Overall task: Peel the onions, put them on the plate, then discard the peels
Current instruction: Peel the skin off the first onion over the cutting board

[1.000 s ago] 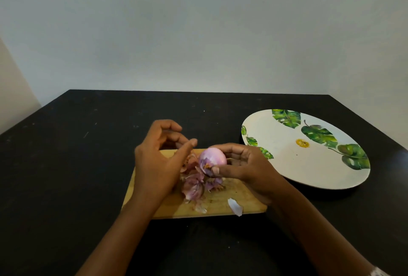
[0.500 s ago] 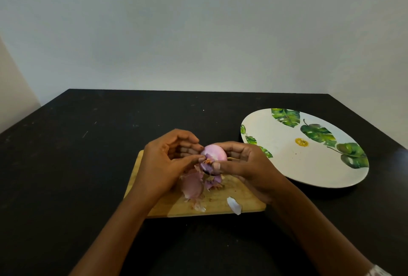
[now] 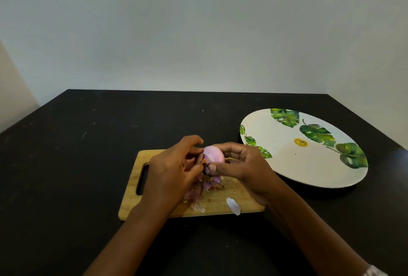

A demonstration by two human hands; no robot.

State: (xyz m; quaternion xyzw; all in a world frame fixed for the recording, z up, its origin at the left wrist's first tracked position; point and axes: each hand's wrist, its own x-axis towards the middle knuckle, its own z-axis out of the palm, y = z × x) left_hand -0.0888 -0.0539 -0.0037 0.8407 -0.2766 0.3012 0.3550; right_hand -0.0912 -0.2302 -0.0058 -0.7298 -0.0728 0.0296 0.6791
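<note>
Gripping the round, pale purple onion (image 3: 215, 157) in the right hand (image 3: 244, 166), thumb across its front and fingers curled behind, just above the rectangular wooden cutting board (image 3: 132, 206). Pinching at papery skin on the onion's left side with the curled fingers of the left hand (image 3: 172, 170). Loose pink-purple peels (image 3: 195, 193) heaped on the board; to the right, on the black table (image 3: 66, 165), the white oval plate (image 3: 293, 165) with green leaf print

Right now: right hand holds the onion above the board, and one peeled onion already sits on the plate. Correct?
No: the head view shows no onion on the plate. The rest stands: the right hand holds the onion above the cutting board.
</note>
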